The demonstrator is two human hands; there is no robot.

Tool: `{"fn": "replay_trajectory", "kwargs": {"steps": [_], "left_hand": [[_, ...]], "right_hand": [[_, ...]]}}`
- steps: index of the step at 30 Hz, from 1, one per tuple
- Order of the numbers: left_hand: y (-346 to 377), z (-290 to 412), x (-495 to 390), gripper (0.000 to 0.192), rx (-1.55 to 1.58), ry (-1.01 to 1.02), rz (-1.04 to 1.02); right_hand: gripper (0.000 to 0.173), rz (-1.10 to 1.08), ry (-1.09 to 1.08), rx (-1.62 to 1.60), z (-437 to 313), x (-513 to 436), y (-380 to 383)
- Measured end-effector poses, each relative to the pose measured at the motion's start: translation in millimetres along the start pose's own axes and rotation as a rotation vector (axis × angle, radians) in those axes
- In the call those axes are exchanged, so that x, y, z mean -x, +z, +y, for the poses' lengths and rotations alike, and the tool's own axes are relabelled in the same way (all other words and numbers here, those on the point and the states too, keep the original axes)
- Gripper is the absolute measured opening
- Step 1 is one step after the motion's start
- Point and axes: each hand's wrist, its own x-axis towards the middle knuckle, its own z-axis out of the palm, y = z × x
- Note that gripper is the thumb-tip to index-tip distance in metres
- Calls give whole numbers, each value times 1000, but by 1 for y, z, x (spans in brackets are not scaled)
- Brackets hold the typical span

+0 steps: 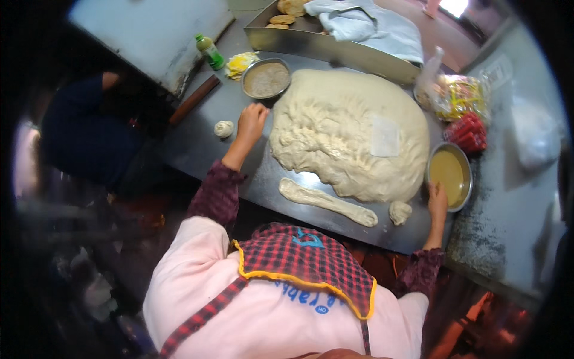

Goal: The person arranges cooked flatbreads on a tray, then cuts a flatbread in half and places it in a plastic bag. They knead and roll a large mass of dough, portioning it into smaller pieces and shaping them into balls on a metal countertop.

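A big slab of dough (341,116) covers the middle of the metal worktop, with a white rectangular piece (384,136) lying on it. My left hand (254,119) is beside its left edge, just below a metal bowl of dry brownish filling or powder (266,79); the fingers are curled, and whether they pinch anything is unclear. My right hand (437,197) is at the near left rim of a metal bowl of yellowish liquid (448,176), fingertips at or over the rim. Along the near edge lies a stretched dough strip (327,202). Small dough lumps rest at right (400,212) and left (223,129).
Behind the dough stands a metal tray (314,45) with flatbreads and a white cloth (358,22). A green-capped bottle (209,51) and a brown rod (195,99) are at left. Plastic bags (459,96) and a red bundle (465,131) lie right. Another person (89,130) is at far left.
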Motion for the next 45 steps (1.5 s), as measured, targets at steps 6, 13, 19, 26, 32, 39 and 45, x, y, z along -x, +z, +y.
{"fn": "replay_trajectory", "kwargs": {"steps": [6, 13, 19, 26, 32, 39, 45], "left_hand": [[34, -52, -104, 18, -355, -31, -214], [93, -129, -139, 17, -482, 116, -394], [40, -50, -106, 24, -24, 111, -121], [36, 84, 101, 18, 669, -124, -796], [82, 119, 148, 18, 550, 25, -844], [92, 93, 169, 51, 581, 539, -647], [10, 41, 191, 58, -68, 685, -615]], "right_hand": [[39, 86, -77, 106, -28, 22, -4], [20, 208, -88, -108, -102, 118, 45], [71, -190, -442, 64, -166, 218, 171], [85, -125, -375, 147, -171, 224, 176], [80, -92, -255, 356, -91, 219, 136], [83, -54, -213, 136, -127, 234, 164], [65, 23, -339, 105, -117, 233, 159]]}}
